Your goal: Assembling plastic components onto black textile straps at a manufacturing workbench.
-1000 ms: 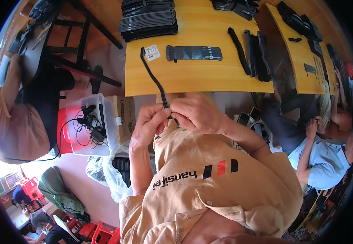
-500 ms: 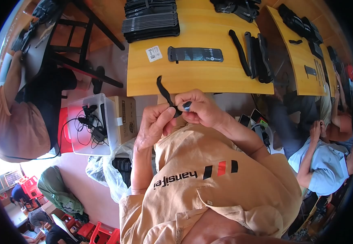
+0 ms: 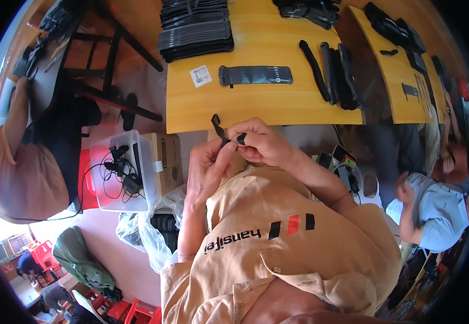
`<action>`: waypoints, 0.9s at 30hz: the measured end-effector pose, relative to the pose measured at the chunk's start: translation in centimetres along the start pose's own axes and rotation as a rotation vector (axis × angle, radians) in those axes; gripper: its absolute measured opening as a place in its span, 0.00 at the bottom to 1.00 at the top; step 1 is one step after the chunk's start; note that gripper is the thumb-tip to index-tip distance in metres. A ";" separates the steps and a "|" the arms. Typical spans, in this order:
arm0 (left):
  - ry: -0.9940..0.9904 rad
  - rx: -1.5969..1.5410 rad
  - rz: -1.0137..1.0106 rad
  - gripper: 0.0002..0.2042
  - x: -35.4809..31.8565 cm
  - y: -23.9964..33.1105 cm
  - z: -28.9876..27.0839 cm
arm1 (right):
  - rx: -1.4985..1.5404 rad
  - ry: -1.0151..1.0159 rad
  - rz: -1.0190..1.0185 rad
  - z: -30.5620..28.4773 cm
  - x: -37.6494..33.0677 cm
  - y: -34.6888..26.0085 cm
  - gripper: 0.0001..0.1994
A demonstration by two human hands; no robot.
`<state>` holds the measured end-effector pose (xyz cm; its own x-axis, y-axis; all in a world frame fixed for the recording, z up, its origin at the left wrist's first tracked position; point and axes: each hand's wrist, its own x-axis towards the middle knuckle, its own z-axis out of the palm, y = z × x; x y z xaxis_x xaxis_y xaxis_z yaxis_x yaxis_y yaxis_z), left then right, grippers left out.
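Observation:
Close in front of my chest, just off the near table edge, both hands grip a narrow black strap (image 3: 216,123). My left hand (image 3: 206,164) is closed, pinching it between thumb and fingers, and one curled end sticks up above the grip. My right hand (image 3: 267,141) is closed against it, with a dark end showing beside the thumb. The fingertips of the two hands almost meet; the part between them is mostly hidden. Beyond them on the yellow table (image 3: 277,108) lies a flat dark grey band (image 3: 256,75), with a white printed label (image 3: 200,76) to its left.
Folded dark bands (image 3: 195,38) are stacked at the table's far left; more black bands (image 3: 342,81) lie at its right. To my left stand a clear bin (image 3: 148,189) of black cables and a cardboard box (image 3: 168,156). Co-workers sit on both sides.
Both hands have drawn slightly closer together, and the strap's raised end has dropped lower and bent over. The view has shifted a little. On the right, a co-worker's hands have moved apart.

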<state>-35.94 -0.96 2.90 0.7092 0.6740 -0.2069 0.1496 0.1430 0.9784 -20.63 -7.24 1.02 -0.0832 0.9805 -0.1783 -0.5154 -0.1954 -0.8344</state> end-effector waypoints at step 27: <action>0.008 -0.610 -0.256 0.18 -1.0 -1.6 -5.4 | -0.236 0.471 0.014 -3.4 -2.4 0.0 0.07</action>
<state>-40.63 2.05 1.55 0.6978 0.5690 -0.4350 -0.1057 0.6825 0.7232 -17.56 -9.63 -0.33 0.3317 0.8721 -0.3597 -0.3061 -0.2612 -0.9155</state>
